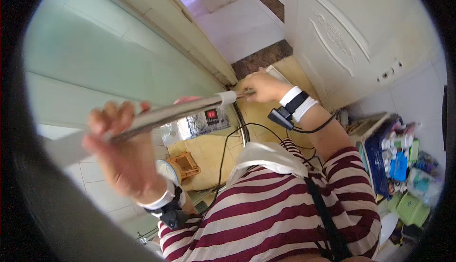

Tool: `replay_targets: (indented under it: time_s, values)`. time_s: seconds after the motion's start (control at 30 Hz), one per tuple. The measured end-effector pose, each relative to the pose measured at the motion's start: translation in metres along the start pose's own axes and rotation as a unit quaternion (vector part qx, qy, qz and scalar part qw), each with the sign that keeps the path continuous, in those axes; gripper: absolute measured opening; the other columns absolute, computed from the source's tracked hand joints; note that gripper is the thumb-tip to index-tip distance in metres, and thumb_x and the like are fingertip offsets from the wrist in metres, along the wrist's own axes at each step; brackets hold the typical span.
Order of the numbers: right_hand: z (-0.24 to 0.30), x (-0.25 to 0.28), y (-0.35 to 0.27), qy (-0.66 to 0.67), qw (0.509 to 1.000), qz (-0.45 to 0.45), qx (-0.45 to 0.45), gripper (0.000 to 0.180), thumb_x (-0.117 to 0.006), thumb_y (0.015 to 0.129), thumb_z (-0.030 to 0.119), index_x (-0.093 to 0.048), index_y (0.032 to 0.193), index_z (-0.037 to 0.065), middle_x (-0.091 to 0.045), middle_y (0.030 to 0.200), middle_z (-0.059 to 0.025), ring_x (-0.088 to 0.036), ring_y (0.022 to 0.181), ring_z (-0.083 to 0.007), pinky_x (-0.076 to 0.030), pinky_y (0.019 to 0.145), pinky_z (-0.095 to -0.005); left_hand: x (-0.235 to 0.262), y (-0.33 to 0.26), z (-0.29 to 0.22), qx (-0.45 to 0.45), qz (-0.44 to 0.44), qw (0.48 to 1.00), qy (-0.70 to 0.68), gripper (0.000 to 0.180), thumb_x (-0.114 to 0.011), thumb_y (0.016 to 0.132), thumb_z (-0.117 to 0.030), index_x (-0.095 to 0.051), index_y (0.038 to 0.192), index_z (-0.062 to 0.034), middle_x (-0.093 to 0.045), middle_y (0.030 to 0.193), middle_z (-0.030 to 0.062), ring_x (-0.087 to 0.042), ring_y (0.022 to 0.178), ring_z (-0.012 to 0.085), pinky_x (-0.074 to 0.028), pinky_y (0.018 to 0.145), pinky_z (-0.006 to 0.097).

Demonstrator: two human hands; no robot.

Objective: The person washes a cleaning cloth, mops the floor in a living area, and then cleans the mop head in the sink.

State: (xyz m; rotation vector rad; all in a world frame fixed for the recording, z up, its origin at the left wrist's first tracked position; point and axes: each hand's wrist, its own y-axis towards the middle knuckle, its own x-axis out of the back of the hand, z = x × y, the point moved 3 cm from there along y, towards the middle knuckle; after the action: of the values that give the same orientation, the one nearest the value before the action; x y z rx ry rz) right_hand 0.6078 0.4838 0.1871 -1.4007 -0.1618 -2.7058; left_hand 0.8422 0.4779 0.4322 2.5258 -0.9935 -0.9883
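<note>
A long metal pole (pixel 178 112) slants across the view, its near left end broad and blurred. My left hand (pixel 123 153) is closed round that thicker part, fingers over the top and thumb underneath. At the thinner far end, just past a whitish collar (pixel 227 98), my right hand (pixel 267 86) grips the pole with bent fingers. Just below the pole's middle shows a shiny silver packet (pixel 197 126) with a black and red label; whether it hangs from the pole or lies lower, I cannot tell. Both wrists wear white bands with black straps and small devices.
A frosted glass panel (pixel 95 67) stands on the left, a white door (pixel 346 39) at the upper right. A wooden stool (pixel 186 165) sits on the yellow tiled floor (pixel 216 155). A black cable (pixel 224 155) loops before me. Bottles and a blue basket (pixel 376 160) crowd the right.
</note>
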Motion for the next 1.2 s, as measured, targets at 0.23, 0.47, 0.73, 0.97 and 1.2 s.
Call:
replay_targets:
  time_s: [0.23,0.47,0.73,0.97,1.2]
  values:
    - [-0.051,-0.002,0.06,0.195,0.94,-0.275,-0.061,0.024,-0.061,0.069,0.011,-0.056,0.089,-0.001,-0.058,0.086,-0.0222,-0.054,0.085,-0.0394,-0.042,0.073,-0.0453,0.001,0.081,0.103,-0.023,-0.007,0.995,0.097,0.026,-0.054,0.086,-0.039,-0.043,0.084,-0.0151,-0.036,0.08,-0.0009,-0.035,0.08,0.0156,-0.028,0.087,0.039]
    - [-0.11,0.011,0.115,0.226,0.933,-0.274,-0.062,0.011,-0.052,0.068,0.0,-0.056,0.078,0.003,-0.057,0.082,-0.0202,-0.053,0.082,-0.0401,-0.042,0.072,-0.0459,0.01,0.142,0.159,0.041,0.103,0.984,0.138,0.035,-0.066,0.077,-0.039,-0.04,0.076,-0.0165,-0.032,0.075,-0.0034,-0.036,0.077,0.0138,-0.026,0.09,0.042]
    - [-0.153,0.036,0.183,0.248,0.928,-0.264,-0.084,0.014,-0.056,0.066,-0.002,-0.055,0.078,0.005,-0.054,0.083,-0.0166,-0.05,0.084,-0.0362,-0.04,0.072,-0.0441,0.028,0.21,0.187,0.042,0.022,0.983,0.175,0.035,-0.067,0.076,-0.04,-0.045,0.083,-0.0135,-0.035,0.077,-0.0015,-0.039,0.08,0.0152,-0.025,0.098,0.045]
    - [-0.215,0.047,0.238,0.242,0.934,-0.231,-0.128,0.016,-0.061,0.069,0.007,-0.057,0.084,0.004,-0.055,0.089,-0.0172,-0.052,0.088,-0.0356,-0.044,0.073,-0.0427,0.067,0.251,0.204,0.06,-0.064,0.912,0.4,0.051,-0.068,0.075,-0.033,-0.047,0.11,-0.0016,-0.048,0.105,0.0114,-0.046,0.108,0.0296,-0.028,0.1,0.049]
    - [-0.226,0.037,0.273,0.263,0.945,-0.188,-0.038,0.014,-0.059,0.061,0.004,-0.053,0.074,0.005,-0.051,0.076,-0.0161,-0.05,0.079,-0.0354,-0.04,0.067,-0.0417,0.073,0.295,0.216,-0.004,0.019,0.933,0.359,0.053,-0.073,0.069,-0.04,-0.045,0.101,-0.0086,-0.045,0.085,0.0051,-0.051,0.086,0.022,-0.035,0.092,0.055]
